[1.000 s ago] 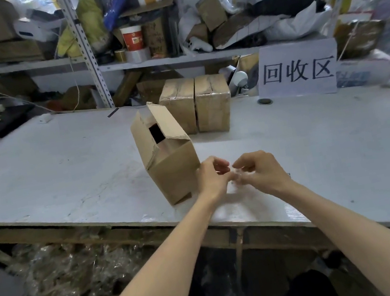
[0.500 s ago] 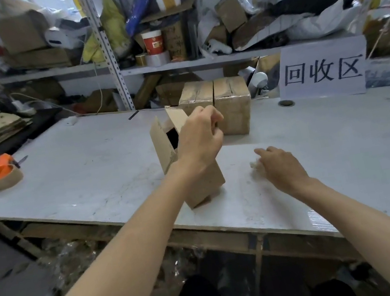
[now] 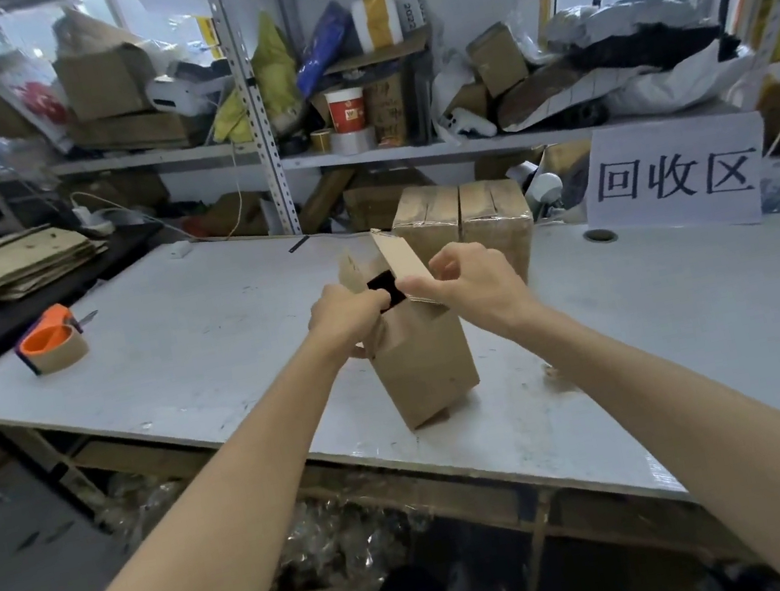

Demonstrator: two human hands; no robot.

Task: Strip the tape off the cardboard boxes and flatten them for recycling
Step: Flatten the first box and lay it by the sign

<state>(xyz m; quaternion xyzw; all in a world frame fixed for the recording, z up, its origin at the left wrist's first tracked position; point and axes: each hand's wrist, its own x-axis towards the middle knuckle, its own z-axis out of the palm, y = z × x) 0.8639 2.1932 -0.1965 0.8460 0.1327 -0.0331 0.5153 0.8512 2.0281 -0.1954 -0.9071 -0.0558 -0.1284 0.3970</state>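
A small brown cardboard box stands upright on the white table, its top flaps raised and a dark opening showing. My left hand grips the left side of the box's top, fingers curled over the edge. My right hand pinches the right top flap. Behind the open box, two taped cardboard boxes stand side by side. A crumpled bit of clear tape lies on the table to the right of the box.
An orange tape dispenser sits at the table's left end. A white sign with black characters leans at the back right. Flattened cardboard is stacked on a dark surface at left. Cluttered shelves run behind the table.
Both hands left the tape they were working in front of the box. My left hand went to the box top first, then my right hand rose from the table to the right flap.
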